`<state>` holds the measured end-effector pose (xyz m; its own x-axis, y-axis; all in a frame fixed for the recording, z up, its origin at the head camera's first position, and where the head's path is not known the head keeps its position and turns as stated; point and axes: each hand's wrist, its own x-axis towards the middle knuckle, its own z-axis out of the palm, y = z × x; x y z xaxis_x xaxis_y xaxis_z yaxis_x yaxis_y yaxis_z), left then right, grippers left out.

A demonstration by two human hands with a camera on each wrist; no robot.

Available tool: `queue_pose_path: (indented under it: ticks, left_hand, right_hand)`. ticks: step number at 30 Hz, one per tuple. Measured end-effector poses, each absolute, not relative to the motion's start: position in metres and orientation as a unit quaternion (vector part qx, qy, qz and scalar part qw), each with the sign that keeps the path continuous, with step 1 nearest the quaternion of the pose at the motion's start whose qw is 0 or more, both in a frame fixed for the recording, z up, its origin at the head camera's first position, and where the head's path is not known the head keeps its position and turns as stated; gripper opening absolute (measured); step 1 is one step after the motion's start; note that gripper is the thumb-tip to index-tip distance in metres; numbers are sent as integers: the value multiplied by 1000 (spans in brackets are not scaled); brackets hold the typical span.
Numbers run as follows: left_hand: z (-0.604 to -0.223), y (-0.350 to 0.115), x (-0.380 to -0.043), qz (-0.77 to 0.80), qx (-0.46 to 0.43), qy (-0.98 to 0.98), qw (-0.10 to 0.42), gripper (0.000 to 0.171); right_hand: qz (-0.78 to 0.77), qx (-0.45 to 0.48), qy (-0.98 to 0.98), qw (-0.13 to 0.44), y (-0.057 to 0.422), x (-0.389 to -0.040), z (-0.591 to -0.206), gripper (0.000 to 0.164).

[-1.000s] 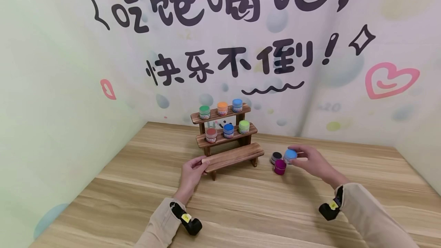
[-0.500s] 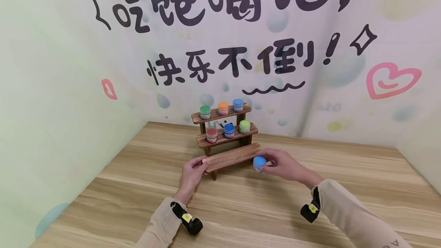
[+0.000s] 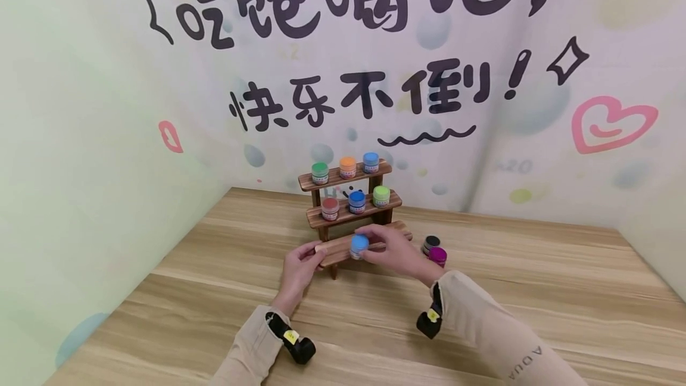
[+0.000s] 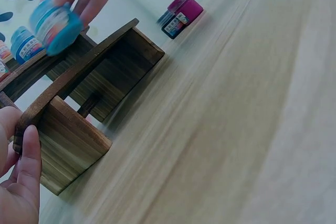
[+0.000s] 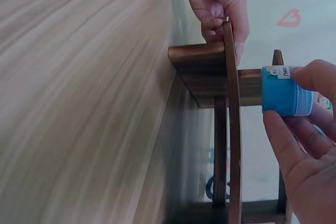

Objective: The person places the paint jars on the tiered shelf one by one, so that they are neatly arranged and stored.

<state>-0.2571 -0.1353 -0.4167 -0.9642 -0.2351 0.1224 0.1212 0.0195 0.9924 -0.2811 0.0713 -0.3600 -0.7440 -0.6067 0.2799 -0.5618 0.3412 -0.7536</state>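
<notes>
My right hand [image 3: 396,253] pinches a light-blue paint jar [image 3: 359,246] between thumb and fingers, over the lowest plank of a three-step wooden display rack [image 3: 334,251]. In the right wrist view a gap shows between that jar [image 5: 279,92] and the plank [image 5: 233,129]. The left hand [image 3: 298,273] grips the plank's left end, thumb on one face and fingers on the other. On the middle step stand a red jar [image 3: 330,209], a dark-blue jar [image 3: 356,202] and a lime-green jar [image 3: 382,196].
Green [image 3: 320,173], orange [image 3: 348,167] and light-blue [image 3: 371,162] jars line the top step. Right of the rack, a black jar [image 3: 431,244] and a purple jar [image 3: 437,256] stand close together on the wood-grain table [image 3: 214,314]. Behind is a printed backdrop [image 3: 300,153].
My right hand has carried the light-blue jar leftward from beside the black and purple jars to over the rack's lowest plank. The left hand has kept its grip there.
</notes>
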Motion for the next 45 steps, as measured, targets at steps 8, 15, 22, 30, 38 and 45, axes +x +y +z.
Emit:
queue_pose_path:
  ticks: [8,15,22,30,38,45]
  left_hand:
    - [-416,-134,-256,-693,38,-709,120,30]
    - [-414,-133,-256,-698,43,-705,120,31]
    - [-411,-134,-255,-699,47,-703,119,33]
    - [-413,-135,-258,-690,57,-711,118,30]
    - [-413,-135,-257,-693,44,-709,123,32]
    - [-413,-135,-255,-691,50,-712,117,33]
  right_hand:
    - [-479,-341,807,43,49,-289,-361,39]
    - [-461,-361,810,40,42,-293,-363,38]
    - [-455,-365,811,48,38,-293,-363,37]
    - [-473,-361,800,70,37,-281,-349,33]
    - [-475,-365,797,70,39,-294,-366,41]
    - [-483,-348,799,80,50,-286,-364,46]
